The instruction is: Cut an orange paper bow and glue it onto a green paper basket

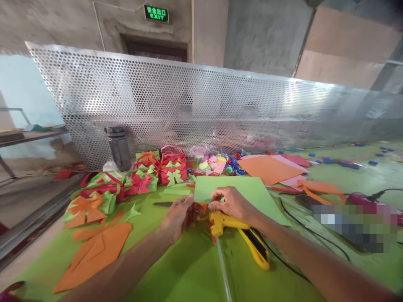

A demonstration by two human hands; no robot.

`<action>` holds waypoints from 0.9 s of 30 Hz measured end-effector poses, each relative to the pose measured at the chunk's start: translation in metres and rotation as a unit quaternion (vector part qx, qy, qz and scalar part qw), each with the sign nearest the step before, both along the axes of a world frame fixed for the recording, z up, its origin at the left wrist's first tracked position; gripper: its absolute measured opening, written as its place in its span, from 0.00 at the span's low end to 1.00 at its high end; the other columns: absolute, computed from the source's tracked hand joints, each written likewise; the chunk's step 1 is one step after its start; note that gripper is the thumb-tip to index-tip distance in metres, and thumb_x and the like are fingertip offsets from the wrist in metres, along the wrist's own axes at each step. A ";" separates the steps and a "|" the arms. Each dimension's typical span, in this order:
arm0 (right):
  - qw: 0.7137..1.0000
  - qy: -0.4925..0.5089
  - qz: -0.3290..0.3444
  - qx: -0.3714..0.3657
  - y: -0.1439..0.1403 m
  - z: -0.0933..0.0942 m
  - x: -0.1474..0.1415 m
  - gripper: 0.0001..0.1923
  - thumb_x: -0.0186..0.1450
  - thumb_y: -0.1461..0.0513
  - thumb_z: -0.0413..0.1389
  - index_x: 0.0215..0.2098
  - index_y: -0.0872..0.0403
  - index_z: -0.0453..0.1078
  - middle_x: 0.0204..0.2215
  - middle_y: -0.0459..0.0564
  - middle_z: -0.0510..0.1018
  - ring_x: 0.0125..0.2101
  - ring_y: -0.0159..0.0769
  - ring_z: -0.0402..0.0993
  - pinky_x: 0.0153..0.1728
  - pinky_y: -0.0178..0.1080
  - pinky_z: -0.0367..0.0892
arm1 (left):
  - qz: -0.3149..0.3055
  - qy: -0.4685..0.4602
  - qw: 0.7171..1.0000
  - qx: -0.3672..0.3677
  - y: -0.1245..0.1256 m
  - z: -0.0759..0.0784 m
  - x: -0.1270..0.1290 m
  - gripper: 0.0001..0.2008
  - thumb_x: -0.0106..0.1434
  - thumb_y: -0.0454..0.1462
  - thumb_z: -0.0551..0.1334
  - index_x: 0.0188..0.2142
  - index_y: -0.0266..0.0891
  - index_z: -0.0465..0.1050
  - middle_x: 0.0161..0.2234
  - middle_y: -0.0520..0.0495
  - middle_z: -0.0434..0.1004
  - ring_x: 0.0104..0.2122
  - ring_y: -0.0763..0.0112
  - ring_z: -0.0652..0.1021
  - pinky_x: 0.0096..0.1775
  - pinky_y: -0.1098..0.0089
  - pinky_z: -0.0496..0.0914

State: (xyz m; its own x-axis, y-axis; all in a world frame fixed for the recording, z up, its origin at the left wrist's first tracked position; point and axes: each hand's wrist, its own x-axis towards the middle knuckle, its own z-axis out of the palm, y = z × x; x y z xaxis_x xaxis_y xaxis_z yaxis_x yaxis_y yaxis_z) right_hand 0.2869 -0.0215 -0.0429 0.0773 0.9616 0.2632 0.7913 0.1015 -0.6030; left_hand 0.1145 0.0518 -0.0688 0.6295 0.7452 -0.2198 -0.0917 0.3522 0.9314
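On the green table (pixel 176 268), just behind the yellow glue gun (pixel 242 235), we pinch a small orange paper piece (pixel 201 206) between both hands. Our left hand (pixel 178 216) and right hand (pixel 231 203) close on it at the near edge of a light green sheet (pixel 252 193).

Both hands meet at table centre — the left hand (pixel 178 214) and right hand (pixel 231 204) pinch a small orange paper piece (pixel 201 206) on a light green sheet (pixel 252 195). A yellow glue gun (pixel 242 235) lies at five o'clock of them, folded paper baskets (pixel 141 174) at ten o'clock — an orange sheet (pixel 269 169) at one.
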 end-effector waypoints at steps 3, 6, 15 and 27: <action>1.000 0.015 0.009 -0.004 0.001 -0.001 0.002 0.06 0.58 0.61 0.61 0.28 0.57 0.74 0.22 0.44 0.76 0.24 0.30 0.68 0.26 0.31 0.58 | 0.004 0.002 1.000 -0.002 0.001 -0.001 0.000 0.18 0.56 0.49 0.67 0.29 0.37 0.68 0.23 0.50 0.75 0.19 0.75 0.71 0.19 0.76 0.56; 1.000 0.026 0.016 -0.006 0.002 -0.002 0.005 0.08 0.59 0.60 0.60 0.28 0.58 0.74 0.22 0.45 0.76 0.24 0.30 0.68 0.26 0.31 0.59 | 0.007 0.001 1.000 -0.001 0.002 -0.001 0.000 0.17 0.56 0.49 0.67 0.29 0.37 0.69 0.24 0.49 0.75 0.19 0.75 0.71 0.20 0.76 0.57; 1.000 0.009 0.001 -0.015 0.002 -0.002 0.007 0.13 0.53 0.58 0.66 0.32 0.58 0.74 0.29 0.50 0.79 0.30 0.37 0.72 0.31 0.35 0.62 | 0.011 -0.009 1.000 0.003 0.001 -0.001 0.000 0.17 0.56 0.49 0.67 0.29 0.38 0.71 0.23 0.49 0.76 0.18 0.74 0.71 0.19 0.75 0.57; 1.000 -0.011 -0.001 -0.021 0.000 0.002 0.003 0.07 0.58 0.60 0.62 0.31 0.58 0.75 0.26 0.48 0.78 0.27 0.33 0.69 0.29 0.34 0.59 | 0.007 -0.029 0.999 0.011 0.004 -0.006 0.001 0.20 0.53 0.51 0.69 0.28 0.37 0.71 0.22 0.49 0.75 0.18 0.74 0.71 0.19 0.75 0.57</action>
